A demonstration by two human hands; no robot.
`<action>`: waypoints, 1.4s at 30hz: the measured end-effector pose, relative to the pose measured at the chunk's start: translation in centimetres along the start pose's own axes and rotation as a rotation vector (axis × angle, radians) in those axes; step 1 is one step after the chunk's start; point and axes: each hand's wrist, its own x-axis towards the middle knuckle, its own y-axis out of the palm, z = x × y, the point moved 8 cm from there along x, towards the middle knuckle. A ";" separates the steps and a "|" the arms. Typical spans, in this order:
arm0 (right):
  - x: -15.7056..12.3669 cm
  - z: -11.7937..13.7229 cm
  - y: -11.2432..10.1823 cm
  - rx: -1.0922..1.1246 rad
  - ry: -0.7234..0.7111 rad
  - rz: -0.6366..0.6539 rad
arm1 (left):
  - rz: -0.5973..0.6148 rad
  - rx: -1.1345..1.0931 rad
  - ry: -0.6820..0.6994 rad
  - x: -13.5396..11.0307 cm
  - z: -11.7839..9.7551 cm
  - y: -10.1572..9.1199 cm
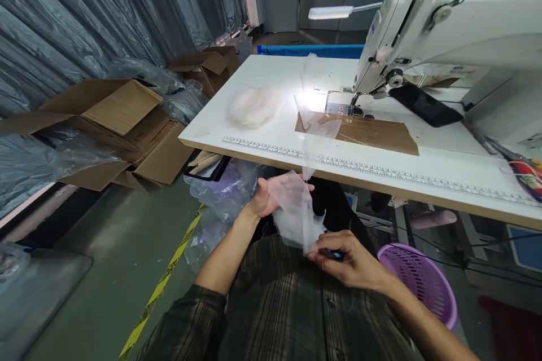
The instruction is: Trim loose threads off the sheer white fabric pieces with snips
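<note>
Over my lap I hold a strip of thin translucent material [301, 210] that trails up onto the white table [271, 141]. My left hand [271, 194] lies palm up with fingers stretched out under the material. My right hand [345, 259] pinches the material's lower edge and also holds a small blue tool [334, 254]. A white sewing machine [444, 34] stands on the table at the right, its lamp lighting the needle area. A brown cardboard piece [372, 132] lies under the needle.
A fluffy white pile [253, 107] and a black phone [425, 106] lie on the table. Open cardboard boxes [122, 124] and plastic bags sit on the floor at left. A purple basket [419, 282] stands at my right. Yellow tape [169, 276] marks the floor.
</note>
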 end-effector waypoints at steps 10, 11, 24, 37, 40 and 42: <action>-0.3 -0.9 -2.3 0.007 0.127 -0.048 | -0.259 0.387 -0.214 -1.0 0.8 -0.1; 0.2 -1.4 -3.1 0.002 0.145 -0.116 | -0.282 0.403 -0.213 -1.2 0.9 -0.4; 6.6 -2.0 -3.5 -0.148 0.101 -0.064 | -0.315 0.482 -0.148 -2.6 0.3 -1.0; 6.8 -2.3 -3.2 -0.166 0.099 -0.120 | -0.320 0.391 -0.147 -2.4 0.0 -0.8; 6.8 -2.3 -3.5 -0.176 0.118 -0.192 | -0.326 0.391 -0.158 -2.4 0.2 -0.8; 6.7 -2.3 -3.3 -0.085 0.105 -0.209 | -0.322 0.373 -0.157 -2.4 0.2 -0.8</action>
